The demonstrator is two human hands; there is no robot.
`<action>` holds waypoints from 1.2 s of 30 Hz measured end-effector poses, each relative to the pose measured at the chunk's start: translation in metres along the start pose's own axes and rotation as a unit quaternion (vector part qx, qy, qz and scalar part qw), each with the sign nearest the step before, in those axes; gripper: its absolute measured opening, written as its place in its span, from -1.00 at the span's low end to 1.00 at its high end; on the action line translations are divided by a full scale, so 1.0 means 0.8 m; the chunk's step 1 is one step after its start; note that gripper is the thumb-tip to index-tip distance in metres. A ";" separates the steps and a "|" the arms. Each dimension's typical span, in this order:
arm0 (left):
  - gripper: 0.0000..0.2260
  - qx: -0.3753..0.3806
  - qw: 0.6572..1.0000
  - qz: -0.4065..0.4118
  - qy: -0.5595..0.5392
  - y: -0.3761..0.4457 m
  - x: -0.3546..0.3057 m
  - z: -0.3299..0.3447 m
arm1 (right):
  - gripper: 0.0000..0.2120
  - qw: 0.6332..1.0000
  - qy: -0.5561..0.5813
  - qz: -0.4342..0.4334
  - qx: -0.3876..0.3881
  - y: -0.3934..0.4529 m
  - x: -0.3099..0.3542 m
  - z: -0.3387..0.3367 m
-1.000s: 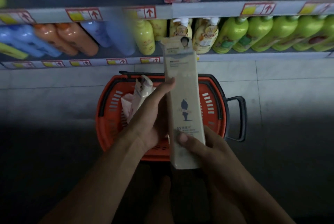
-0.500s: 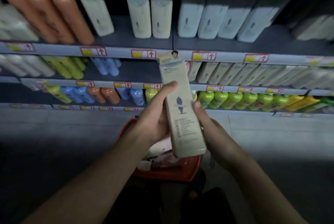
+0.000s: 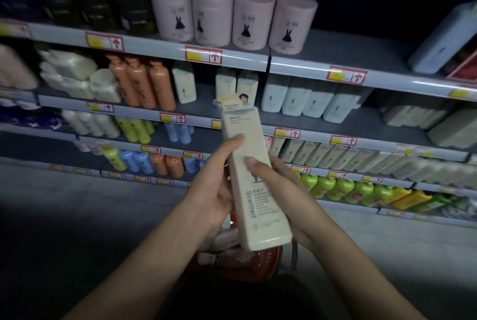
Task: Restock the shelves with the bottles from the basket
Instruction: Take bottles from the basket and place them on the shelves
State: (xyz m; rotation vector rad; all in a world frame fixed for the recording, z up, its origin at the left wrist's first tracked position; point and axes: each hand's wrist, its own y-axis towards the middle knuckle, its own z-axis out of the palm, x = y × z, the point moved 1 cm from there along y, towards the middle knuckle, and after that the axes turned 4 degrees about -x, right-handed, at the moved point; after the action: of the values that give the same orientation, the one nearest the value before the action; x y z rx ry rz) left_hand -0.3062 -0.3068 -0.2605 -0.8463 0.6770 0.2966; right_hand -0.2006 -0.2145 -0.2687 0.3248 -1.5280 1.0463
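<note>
Two hands, left hand (image 3: 210, 198) and right hand (image 3: 281, 190), still clasp bottle (image 3: 251, 177); raised higher than before.

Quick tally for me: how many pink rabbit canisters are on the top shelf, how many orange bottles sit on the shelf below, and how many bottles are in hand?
Pink rabbit canisters: 5
Orange bottles: 3
Cream bottle in both hands: 1
Total: 9

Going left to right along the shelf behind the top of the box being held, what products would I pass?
White soft packs → orange bottles → a lone cream bottle → a pair of cream bottles → a row of pale boxes.
</note>
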 end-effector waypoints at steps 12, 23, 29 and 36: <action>-0.62 0.005 1.000 0.026 -0.010 -0.009 -0.033 0.003 | -0.61 0.998 0.015 0.033 0.050 -0.002 0.051 0.004; -0.64 -0.064 0.996 -0.060 -0.012 0.091 -0.044 -0.047 | -0.63 0.995 -0.057 0.056 0.052 0.108 0.025 0.023; -0.75 -0.061 0.997 -0.033 -0.022 0.222 -0.036 -0.105 | -0.69 0.994 -0.077 0.054 0.058 0.246 -0.038 0.044; -0.67 -0.104 0.990 0.095 0.006 0.387 -0.051 -0.152 | -0.75 0.994 -0.087 -0.035 0.050 0.412 -0.081 0.068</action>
State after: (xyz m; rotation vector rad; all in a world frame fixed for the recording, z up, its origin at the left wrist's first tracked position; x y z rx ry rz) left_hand -0.5429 -0.2014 -0.4735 -0.9851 0.7480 0.5408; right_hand -0.4537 -0.0941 -0.4624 0.5473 -1.6094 1.0644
